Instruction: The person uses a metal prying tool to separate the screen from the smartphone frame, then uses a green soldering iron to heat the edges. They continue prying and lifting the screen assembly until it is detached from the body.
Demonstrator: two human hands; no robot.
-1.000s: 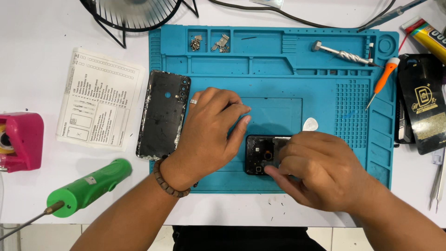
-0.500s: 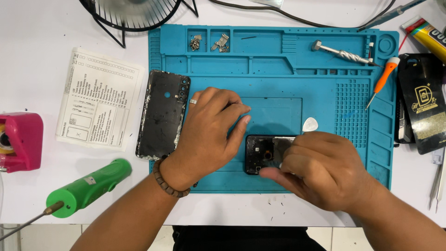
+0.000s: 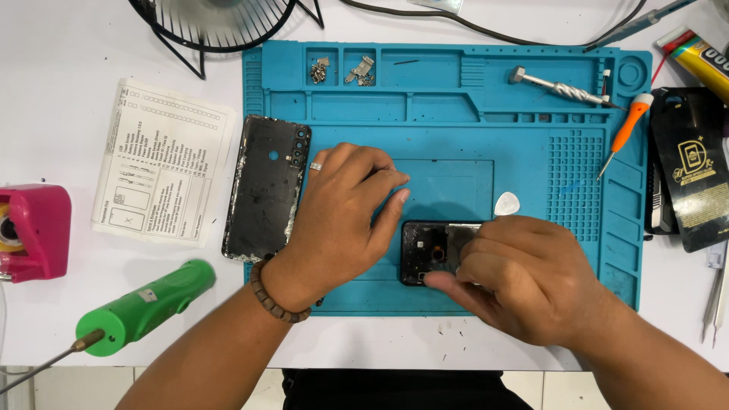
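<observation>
Little has moved since the earlier frames: only the right hand point(image 3: 531, 277) has shifted slightly over the opened phone point(image 3: 433, 254), while the left hand point(image 3: 342, 216) has stayed in place. The opened phone is laid flat on the lower middle of a blue repair mat point(image 3: 456, 99), its dark inner side turned up. Its right part is covered by the right hand, whose fingers are closed together on the phone's lower edge. Its left edge is touched by the fingertips of the left hand, which is spread flat on the mat with fingers slightly apart. A white pick point(image 3: 507, 203) is seen just above the right hand. A detached black back cover point(image 3: 266, 186) is laid at the mat's left edge, beside the left hand. The mat is carried by a white tabletop point(image 3: 76, 61), where a printed sheet point(image 3: 163, 163), a green tool point(image 3: 144, 304) and an orange screwdriver point(image 3: 626, 133) are also placed.
</observation>
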